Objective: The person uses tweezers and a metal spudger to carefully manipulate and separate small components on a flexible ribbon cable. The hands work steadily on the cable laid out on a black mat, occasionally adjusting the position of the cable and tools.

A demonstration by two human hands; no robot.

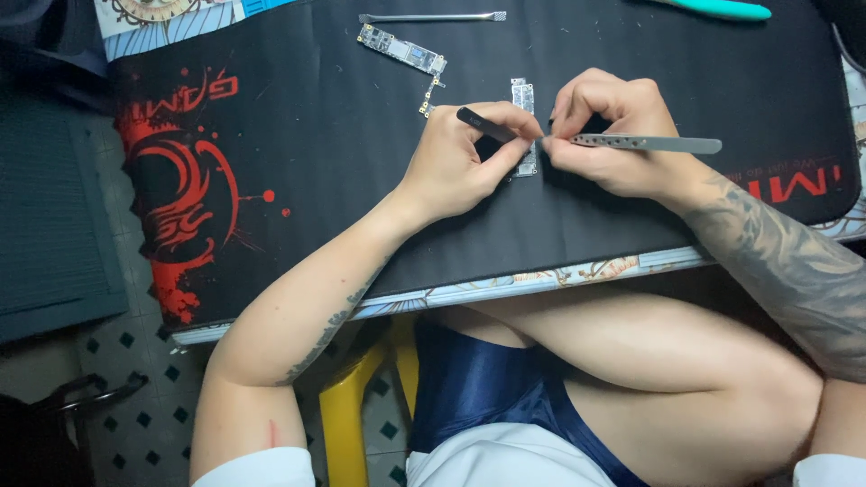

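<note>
My left hand (pixel 465 158) grips a black tool (pixel 485 124) and rests on the black mat. My right hand (pixel 609 135) holds silver tweezers (pixel 649 142) with their tip pointing left. Both tool tips meet over a narrow circuit board (pixel 523 97) that lies between the hands, its lower part hidden by my fingers. A second, longer circuit board (pixel 402 50) lies up and to the left, with a small gold-tipped flex strip (pixel 429 97) just below it.
A black mat with red graphics (pixel 298 171) covers the table. A thin metal spudger (pixel 431 16) lies at the far edge, a teal handle (pixel 722 9) at the top right. A dark grey box (pixel 50 216) stands left; a yellow stool (pixel 347 415) below.
</note>
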